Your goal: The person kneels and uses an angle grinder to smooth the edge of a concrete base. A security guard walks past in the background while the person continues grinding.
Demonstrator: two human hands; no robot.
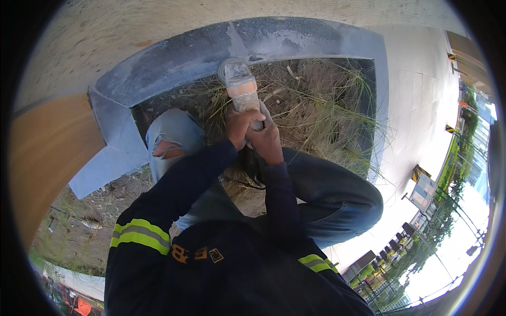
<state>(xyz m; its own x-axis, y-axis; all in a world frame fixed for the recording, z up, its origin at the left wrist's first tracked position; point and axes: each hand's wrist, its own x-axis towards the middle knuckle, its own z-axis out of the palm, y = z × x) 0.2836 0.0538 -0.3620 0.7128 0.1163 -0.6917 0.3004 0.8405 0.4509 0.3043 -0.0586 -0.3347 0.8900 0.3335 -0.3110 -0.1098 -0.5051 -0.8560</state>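
A dusty angle grinder with an orange-and-grey body points away from me. My left hand is wrapped round its rear body. Close beside it, my right hand grips the back end of the same tool, its fingers closed. The grinder's round head is at the inner edge of a grey, dust-streaked concrete curb; whether the disc touches the curb cannot be made out. A dark cable hangs below my hands, partly hidden by my arms.
Inside the curb lies soil with dry and green grass. My bent knees in jeans frame the work. A beige wall rises at left, and a pale paved surface runs along the right. Striped barriers stand farther right.
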